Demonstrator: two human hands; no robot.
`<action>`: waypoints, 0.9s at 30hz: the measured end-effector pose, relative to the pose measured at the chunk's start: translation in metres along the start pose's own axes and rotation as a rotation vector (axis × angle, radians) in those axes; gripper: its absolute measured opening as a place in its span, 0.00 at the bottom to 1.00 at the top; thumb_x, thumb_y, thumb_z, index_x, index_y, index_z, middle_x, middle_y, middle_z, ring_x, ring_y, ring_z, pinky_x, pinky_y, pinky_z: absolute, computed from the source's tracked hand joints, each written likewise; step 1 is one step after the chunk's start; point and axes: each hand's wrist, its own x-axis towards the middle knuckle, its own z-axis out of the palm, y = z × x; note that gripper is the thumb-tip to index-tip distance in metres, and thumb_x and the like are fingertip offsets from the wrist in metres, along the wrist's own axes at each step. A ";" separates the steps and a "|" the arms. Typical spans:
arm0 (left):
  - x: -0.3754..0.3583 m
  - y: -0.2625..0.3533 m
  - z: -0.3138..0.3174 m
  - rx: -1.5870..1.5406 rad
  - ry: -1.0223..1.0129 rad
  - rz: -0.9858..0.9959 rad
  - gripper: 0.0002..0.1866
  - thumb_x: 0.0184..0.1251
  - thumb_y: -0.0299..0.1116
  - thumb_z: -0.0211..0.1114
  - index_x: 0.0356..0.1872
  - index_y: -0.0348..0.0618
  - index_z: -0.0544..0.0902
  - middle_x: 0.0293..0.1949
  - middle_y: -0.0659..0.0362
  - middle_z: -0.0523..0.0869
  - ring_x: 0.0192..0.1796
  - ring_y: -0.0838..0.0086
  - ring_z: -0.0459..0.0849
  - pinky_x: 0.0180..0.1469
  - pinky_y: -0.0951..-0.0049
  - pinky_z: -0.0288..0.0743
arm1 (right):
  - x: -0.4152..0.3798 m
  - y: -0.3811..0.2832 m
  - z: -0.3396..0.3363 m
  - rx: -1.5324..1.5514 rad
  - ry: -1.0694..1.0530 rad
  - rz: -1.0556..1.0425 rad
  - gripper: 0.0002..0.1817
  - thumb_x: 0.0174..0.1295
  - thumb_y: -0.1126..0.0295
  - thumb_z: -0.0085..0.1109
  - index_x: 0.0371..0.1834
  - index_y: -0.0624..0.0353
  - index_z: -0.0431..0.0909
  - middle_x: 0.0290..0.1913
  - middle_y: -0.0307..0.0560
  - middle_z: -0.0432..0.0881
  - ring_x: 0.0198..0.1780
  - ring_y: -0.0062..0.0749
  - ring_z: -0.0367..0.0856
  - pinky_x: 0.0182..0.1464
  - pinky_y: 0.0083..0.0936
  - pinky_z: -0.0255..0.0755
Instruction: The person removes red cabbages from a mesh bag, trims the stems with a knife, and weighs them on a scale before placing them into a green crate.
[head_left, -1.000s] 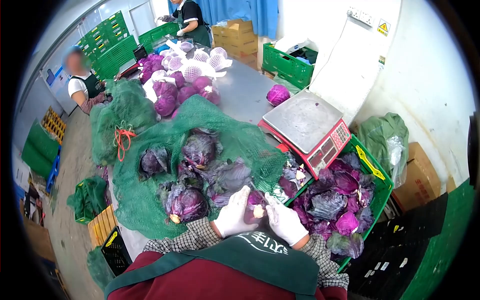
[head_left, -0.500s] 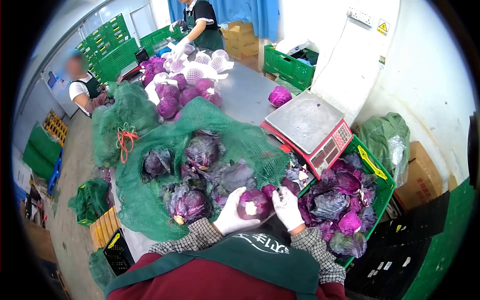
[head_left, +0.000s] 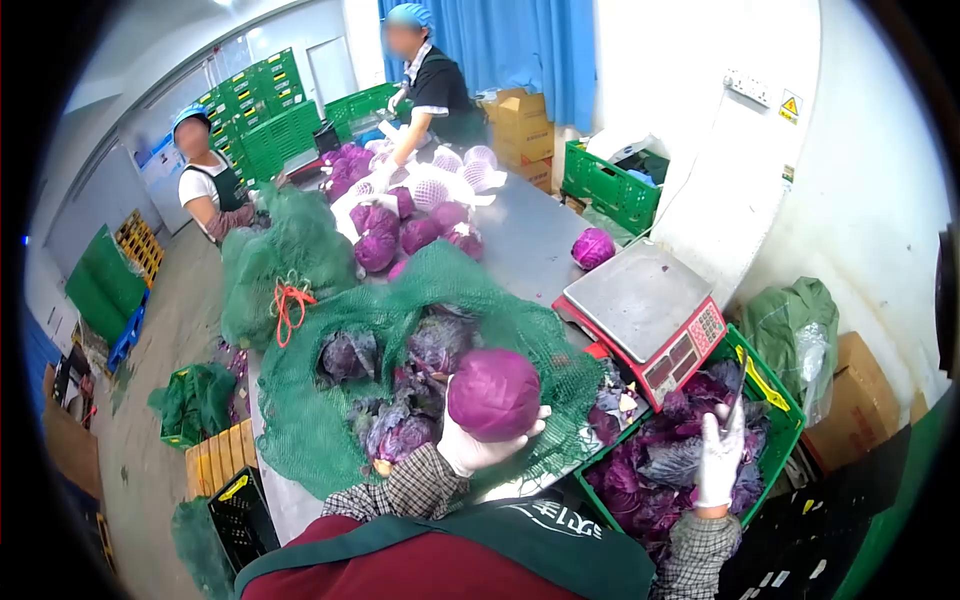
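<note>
A round, smooth red cabbage (head_left: 494, 394) rests in my left hand (head_left: 485, 445), which wears a white glove and cups it from below, fingers curled round its right side. My gloved right hand (head_left: 718, 460) is over the green crate (head_left: 790, 425) of loose cabbage leaves (head_left: 670, 465). A thin, blade-like knife (head_left: 741, 378) sticks up from its fingers; its handle is hidden. Left of the held cabbage, an opened green mesh sack (head_left: 310, 440) contains several dark, leafy cabbages (head_left: 440, 340).
A red scale (head_left: 640, 295) stands on the metal table (head_left: 530, 225), beside a single cabbage (head_left: 593, 248). Peeled cabbages (head_left: 420, 235) and white foam nets (head_left: 445, 185) lie farther back. A tied mesh sack (head_left: 285, 265) stands left. Two co-workers (head_left: 440, 90) (head_left: 215, 185) are across the table.
My right hand has left the cabbage and moved right, over the leaf crate, where a thin blade now shows. My left hand has raised and turned the cabbage, hiding its pale stem end.
</note>
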 end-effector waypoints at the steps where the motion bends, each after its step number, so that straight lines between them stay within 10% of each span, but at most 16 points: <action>1: 0.004 -0.003 0.002 -0.007 0.049 0.012 0.52 0.55 0.75 0.52 0.73 0.46 0.59 0.68 0.36 0.62 0.64 0.35 0.67 0.63 0.40 0.69 | -0.015 -0.049 0.012 0.214 -0.083 0.280 0.30 0.64 0.76 0.58 0.70 0.62 0.63 0.64 0.50 0.74 0.31 0.23 0.80 0.32 0.19 0.76; 4: 0.016 -0.020 0.021 -0.011 0.138 0.028 0.53 0.56 0.76 0.52 0.75 0.49 0.55 0.71 0.42 0.61 0.70 0.39 0.61 0.67 0.40 0.64 | -0.043 -0.090 0.048 0.311 -0.393 0.242 0.27 0.64 0.73 0.60 0.66 0.64 0.68 0.55 0.44 0.79 0.19 0.16 0.72 0.21 0.14 0.67; 8: 0.006 -0.044 0.063 1.063 0.208 0.219 0.53 0.60 0.72 0.55 0.75 0.43 0.51 0.73 0.46 0.59 0.73 0.55 0.63 0.67 0.47 0.67 | -0.069 -0.095 0.097 0.391 -0.507 -0.062 0.32 0.62 0.65 0.65 0.67 0.63 0.66 0.41 0.42 0.81 0.23 0.20 0.75 0.25 0.17 0.71; 13: 0.007 -0.010 0.075 1.702 0.139 0.486 0.61 0.42 0.41 0.83 0.75 0.41 0.51 0.71 0.51 0.63 0.72 0.63 0.63 0.73 0.56 0.57 | -0.083 -0.088 0.113 1.018 -0.709 0.450 0.32 0.66 0.39 0.51 0.47 0.63 0.72 0.22 0.43 0.76 0.19 0.26 0.75 0.23 0.21 0.69; 15: 0.014 -0.029 0.082 1.420 0.073 0.363 0.63 0.40 0.41 0.84 0.76 0.42 0.50 0.71 0.53 0.61 0.73 0.64 0.60 0.74 0.58 0.55 | -0.089 -0.096 0.121 0.920 -0.739 0.527 0.29 0.68 0.38 0.46 0.25 0.53 0.63 0.19 0.46 0.72 0.20 0.34 0.72 0.22 0.26 0.68; 20: 0.030 -0.032 0.059 1.147 0.075 0.425 0.49 0.52 0.43 0.77 0.73 0.42 0.58 0.69 0.54 0.65 0.71 0.63 0.65 0.73 0.57 0.58 | -0.080 -0.064 0.125 0.676 -0.748 0.419 0.32 0.70 0.39 0.44 0.44 0.63 0.74 0.27 0.52 0.79 0.20 0.30 0.72 0.23 0.25 0.69; 24: 0.041 -0.022 0.059 0.770 0.236 0.299 0.40 0.61 0.58 0.63 0.70 0.48 0.64 0.67 0.51 0.69 0.68 0.57 0.69 0.68 0.47 0.65 | -0.075 -0.061 0.125 0.927 -0.767 0.483 0.36 0.73 0.46 0.44 0.70 0.66 0.60 0.54 0.63 0.79 0.23 0.27 0.74 0.25 0.25 0.73; 27: 0.040 -0.002 0.047 0.599 0.337 0.375 0.39 0.60 0.58 0.63 0.70 0.53 0.65 0.69 0.52 0.68 0.69 0.53 0.68 0.66 0.41 0.66 | -0.080 -0.064 0.123 0.753 -0.632 0.445 0.34 0.75 0.50 0.41 0.68 0.73 0.59 0.51 0.55 0.83 0.22 0.19 0.74 0.22 0.13 0.64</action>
